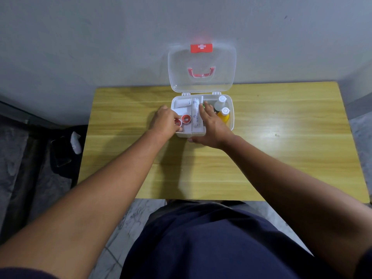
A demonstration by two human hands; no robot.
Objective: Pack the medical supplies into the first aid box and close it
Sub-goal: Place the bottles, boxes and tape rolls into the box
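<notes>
we see the yellow wood-grain tabletop nearest. on it sits the white plastic first aid box. our left hand curls its fingers on a red-rimmed tape roll at the box's left edge, a second red roll just beside. our right hand lies flat, fingers spread, holding nothing, over the middle tray. beyond, an orange bottle, a white-capped clear bottle, then the clear lid upright.

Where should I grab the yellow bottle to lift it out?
Take the yellow bottle by its white cap, coming from straight above. It stands upright in the box's right compartment, with the clear bottle and walls close around it, so its body is probably hard to reach.
</notes>
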